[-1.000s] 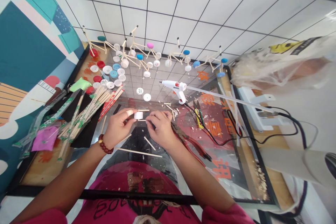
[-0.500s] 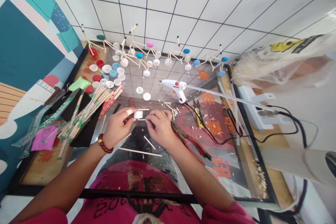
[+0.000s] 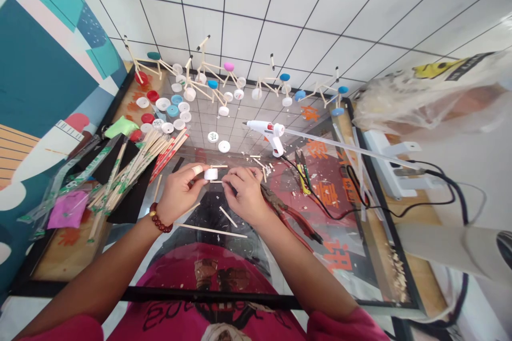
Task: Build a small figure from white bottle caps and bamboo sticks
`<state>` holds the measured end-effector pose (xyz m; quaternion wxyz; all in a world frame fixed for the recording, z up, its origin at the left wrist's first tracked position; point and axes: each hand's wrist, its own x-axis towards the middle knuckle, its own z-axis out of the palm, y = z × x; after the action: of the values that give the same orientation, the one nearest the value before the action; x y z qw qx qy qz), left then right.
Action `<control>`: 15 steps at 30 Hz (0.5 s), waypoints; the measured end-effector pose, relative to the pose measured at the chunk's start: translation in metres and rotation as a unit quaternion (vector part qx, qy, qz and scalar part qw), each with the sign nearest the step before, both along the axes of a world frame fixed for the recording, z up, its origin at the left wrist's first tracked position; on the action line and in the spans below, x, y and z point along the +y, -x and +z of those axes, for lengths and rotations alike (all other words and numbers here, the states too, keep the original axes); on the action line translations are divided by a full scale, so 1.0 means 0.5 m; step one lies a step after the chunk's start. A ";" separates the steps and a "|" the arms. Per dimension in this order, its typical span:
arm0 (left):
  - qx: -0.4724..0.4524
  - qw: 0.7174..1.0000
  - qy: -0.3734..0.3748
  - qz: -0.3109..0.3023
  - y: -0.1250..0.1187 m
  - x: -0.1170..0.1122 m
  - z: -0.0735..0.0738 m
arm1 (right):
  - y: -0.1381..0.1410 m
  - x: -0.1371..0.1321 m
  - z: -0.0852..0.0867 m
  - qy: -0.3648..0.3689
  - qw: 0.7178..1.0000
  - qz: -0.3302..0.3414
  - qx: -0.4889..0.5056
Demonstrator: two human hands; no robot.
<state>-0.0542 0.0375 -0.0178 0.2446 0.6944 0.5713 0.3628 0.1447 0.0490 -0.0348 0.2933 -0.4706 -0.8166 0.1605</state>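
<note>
Nearest, a long thin wooden skewer (image 3: 210,230) lies flat on the glass-topped table (image 3: 360,272). Red-handled metal pliers (image 3: 294,219) lie just beside the right wrist. Left hand (image 3: 179,191): thumb and fingers closed in a pinch on a small white round plastic cap (image 3: 210,174), which is held between both hands, just above the glass. Right hand (image 3: 245,195): fingertips pinched shut on a short thin wooden stick (image 3: 217,181), its end touching the cap. Beyond, a white plastic glue gun (image 3: 267,131) stands on the glass. Farthest, stick-and-cap models (image 3: 218,85) line the tiled wall.
</note>
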 end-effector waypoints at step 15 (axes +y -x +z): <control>-0.004 1.000 -0.003 -0.001 0.000 0.000 -0.001 | 0.001 0.001 -0.003 -0.006 1.000 0.000 0.008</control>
<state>-0.0540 0.0373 -0.0183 0.2449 0.6945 0.5685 0.3667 0.1444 0.0493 -0.0366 0.3027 -0.4676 -0.8151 0.1592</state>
